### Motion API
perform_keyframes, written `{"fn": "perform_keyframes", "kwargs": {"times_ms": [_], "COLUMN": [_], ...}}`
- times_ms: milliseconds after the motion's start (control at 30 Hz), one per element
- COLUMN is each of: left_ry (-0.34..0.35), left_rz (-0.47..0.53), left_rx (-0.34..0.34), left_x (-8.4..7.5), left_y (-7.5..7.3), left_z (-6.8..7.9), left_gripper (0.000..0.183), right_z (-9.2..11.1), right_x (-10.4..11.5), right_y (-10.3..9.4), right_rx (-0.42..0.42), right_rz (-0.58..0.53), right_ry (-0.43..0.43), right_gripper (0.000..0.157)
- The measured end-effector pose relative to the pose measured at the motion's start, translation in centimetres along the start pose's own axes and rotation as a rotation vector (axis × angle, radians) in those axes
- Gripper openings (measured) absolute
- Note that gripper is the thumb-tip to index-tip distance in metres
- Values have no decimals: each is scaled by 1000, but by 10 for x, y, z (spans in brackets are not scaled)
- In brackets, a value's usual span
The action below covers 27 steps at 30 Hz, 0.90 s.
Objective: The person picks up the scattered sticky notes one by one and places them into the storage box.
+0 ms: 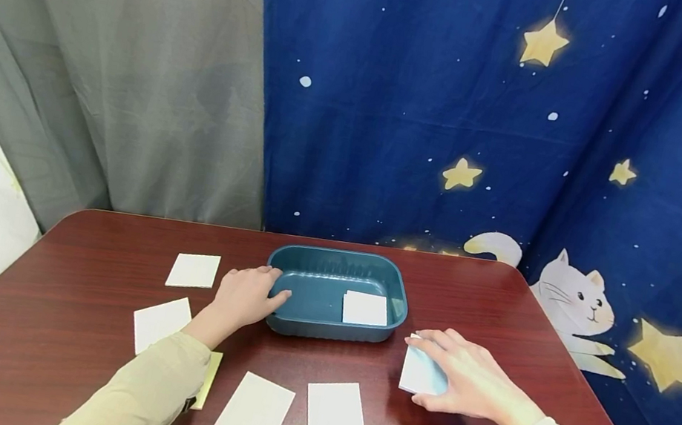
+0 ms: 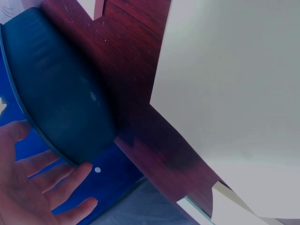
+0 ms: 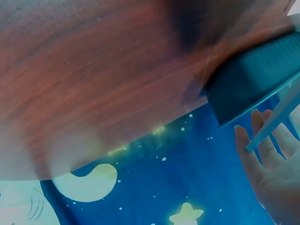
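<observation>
At the left end of a teal plastic bin [image 1: 328, 331], my left hand [image 1: 247, 295] rests on the rim, fingers spread and fairly straight. In the left wrist view the fingertips [image 2: 86, 168] lie right at the bin's edge. To the right of the bin, my right hand [image 1: 466, 372] grips a white square note pad [image 1: 418, 374] by its edges, tilted close over the table. The right wrist view shows that pad edge-on, with several fingers behind it. Inside the bin, toward its right end, lies white square paper [image 1: 365, 309].
White square pads lie at the back left [image 1: 193, 270], partly behind my left arm [image 1: 160, 321], and at the front: one [image 1: 256, 411] beside another [image 1: 337, 415]. A yellow pad [image 1: 208, 382] shows from under my left sleeve. Curtains [image 1: 400, 102] hang behind the table.
</observation>
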<state>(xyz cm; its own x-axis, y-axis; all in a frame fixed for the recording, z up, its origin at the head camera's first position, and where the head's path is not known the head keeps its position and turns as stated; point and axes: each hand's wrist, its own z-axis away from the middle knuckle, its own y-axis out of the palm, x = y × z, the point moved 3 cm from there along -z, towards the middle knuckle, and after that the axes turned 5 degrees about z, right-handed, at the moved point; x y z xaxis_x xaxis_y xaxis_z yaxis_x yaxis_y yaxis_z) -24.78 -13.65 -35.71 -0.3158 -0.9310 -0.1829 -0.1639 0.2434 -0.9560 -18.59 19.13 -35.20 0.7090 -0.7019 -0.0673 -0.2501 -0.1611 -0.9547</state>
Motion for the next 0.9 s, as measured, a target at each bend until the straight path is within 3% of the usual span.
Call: {"fn": "perform_keyframes", "kwargs": {"times_ms": [900], "left_ry": [-1], "left_rz": [3], "left_rx": [9], "left_x": [1], "left_y": [1], "left_z": [-1], "left_gripper": [48], "right_z": [-34], "right_x": [-6], "right_y": [-17], "right_rx": [-45], "right_rz": [34], "right_ry": [-16], "right_gripper": [71]}}
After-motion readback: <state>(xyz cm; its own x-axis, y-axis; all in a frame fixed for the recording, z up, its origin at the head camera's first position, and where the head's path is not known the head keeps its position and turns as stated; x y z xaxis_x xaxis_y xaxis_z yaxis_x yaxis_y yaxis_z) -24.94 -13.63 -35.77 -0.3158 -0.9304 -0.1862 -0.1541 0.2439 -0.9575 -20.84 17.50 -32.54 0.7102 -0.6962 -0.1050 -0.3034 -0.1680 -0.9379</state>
